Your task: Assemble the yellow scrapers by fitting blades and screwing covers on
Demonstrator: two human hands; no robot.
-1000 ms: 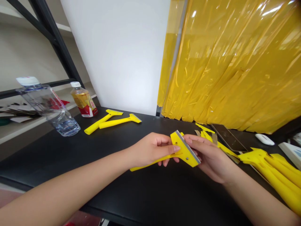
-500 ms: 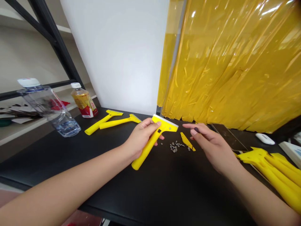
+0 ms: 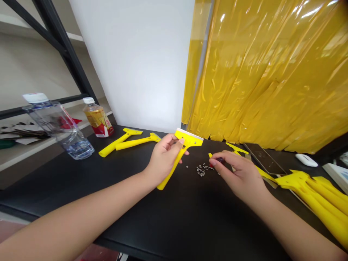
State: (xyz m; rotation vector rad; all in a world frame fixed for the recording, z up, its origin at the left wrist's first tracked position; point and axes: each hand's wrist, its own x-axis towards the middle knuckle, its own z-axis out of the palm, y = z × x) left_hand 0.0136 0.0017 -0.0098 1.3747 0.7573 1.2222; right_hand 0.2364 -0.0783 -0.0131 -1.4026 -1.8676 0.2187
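Observation:
My left hand [image 3: 167, 154] is closed round the neck of a yellow scraper [image 3: 191, 139], tilted, with its pale blade edge at the top. My right hand [image 3: 239, 170] pinches a small dark red object [image 3: 220, 160]; most of it is hidden by the fingers. Just left of those fingertips lies a pile of small screws and nuts [image 3: 201, 170] on the black table [image 3: 174, 224]. A yellow plate [image 3: 210, 155] is mostly covered by the right hand. Two more yellow scrapers [image 3: 112, 145] lie beyond my left forearm.
Several yellow handles [image 3: 318, 203] are stacked at the right, near a dark phone [image 3: 265, 159] and a white case [image 3: 306, 160]. A clear water bottle [image 3: 61, 127] and a drink bottle [image 3: 98, 119] stand at the left. Behind are a white panel [image 3: 136, 65] and yellow plastic sheeting [image 3: 266, 72].
My right hand has moved down and closer to the screws, its index finger now curled in to a pinch on the dark red object. The scraper in my left hand has shifted slightly up.

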